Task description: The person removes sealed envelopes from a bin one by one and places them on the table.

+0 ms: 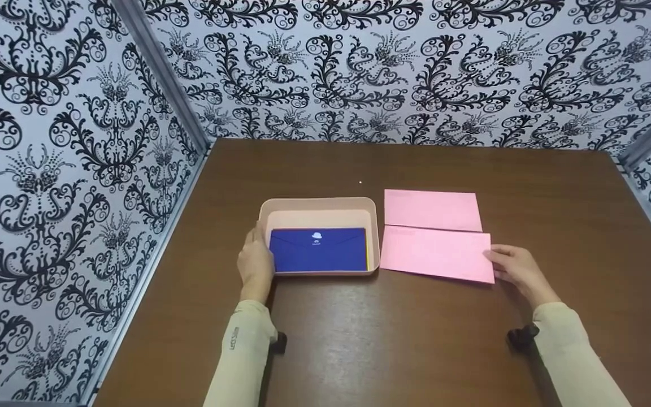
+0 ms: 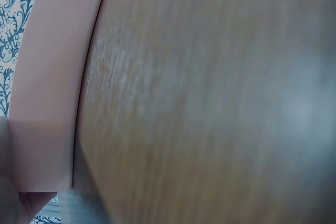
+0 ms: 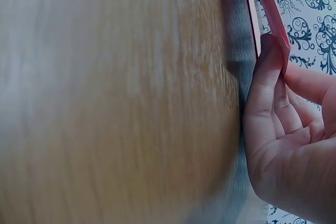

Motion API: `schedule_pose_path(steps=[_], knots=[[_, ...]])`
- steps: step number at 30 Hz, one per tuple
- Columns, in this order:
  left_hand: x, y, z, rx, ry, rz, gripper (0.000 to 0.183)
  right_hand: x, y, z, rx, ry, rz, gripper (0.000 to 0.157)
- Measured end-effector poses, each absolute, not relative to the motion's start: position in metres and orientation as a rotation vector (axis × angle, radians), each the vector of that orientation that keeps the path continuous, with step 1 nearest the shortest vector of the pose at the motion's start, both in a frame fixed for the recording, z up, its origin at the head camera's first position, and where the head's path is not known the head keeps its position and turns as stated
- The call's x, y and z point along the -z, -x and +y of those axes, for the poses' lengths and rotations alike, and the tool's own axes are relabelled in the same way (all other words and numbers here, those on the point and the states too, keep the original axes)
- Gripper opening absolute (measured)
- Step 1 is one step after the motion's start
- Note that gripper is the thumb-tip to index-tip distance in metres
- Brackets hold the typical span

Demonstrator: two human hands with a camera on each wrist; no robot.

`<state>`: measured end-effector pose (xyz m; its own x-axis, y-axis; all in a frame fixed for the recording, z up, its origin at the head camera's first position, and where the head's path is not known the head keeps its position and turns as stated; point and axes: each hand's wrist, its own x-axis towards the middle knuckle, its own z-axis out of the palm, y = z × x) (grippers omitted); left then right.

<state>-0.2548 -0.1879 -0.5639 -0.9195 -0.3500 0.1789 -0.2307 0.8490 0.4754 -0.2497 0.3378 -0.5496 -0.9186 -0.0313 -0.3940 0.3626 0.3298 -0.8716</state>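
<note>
A shallow pale-pink tray (image 1: 321, 204) sits left of centre on the table. A dark blue envelope (image 1: 319, 254) lies on top inside it, red and yellow edges peeking out at its right side. My left hand (image 1: 256, 259) holds the tray by its left wall; the left wrist view shows the tray's side wall (image 2: 50, 77) up close. My right hand (image 1: 516, 268) pinches the right edge of a pink envelope (image 1: 437, 252) between thumb and fingers. In the right wrist view that pinched envelope (image 3: 273, 11) is tilted up off the table.
Another pink envelope (image 1: 432, 210) lies flat just behind the pinched one, to the right of the tray. The brown wooden table (image 1: 354, 333) ends at patterned panels (image 1: 359, 73) at the back and sides.
</note>
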Motion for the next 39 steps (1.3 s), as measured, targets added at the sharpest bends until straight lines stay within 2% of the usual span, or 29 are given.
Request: schedule_pose_path(steps=[23,39], knots=[[0.5629,0.2542,-0.1881,0.681,-0.441,-2.778,0.054,0.5481,0.2540,0.3413,1.598,-0.319,2.273,0.069],[0.5646,0.2537,-0.1869,0.621,-0.434,-2.780,0.053,0.5474,0.2552,0.3410,1.486,-0.243,2.394,0.061]])
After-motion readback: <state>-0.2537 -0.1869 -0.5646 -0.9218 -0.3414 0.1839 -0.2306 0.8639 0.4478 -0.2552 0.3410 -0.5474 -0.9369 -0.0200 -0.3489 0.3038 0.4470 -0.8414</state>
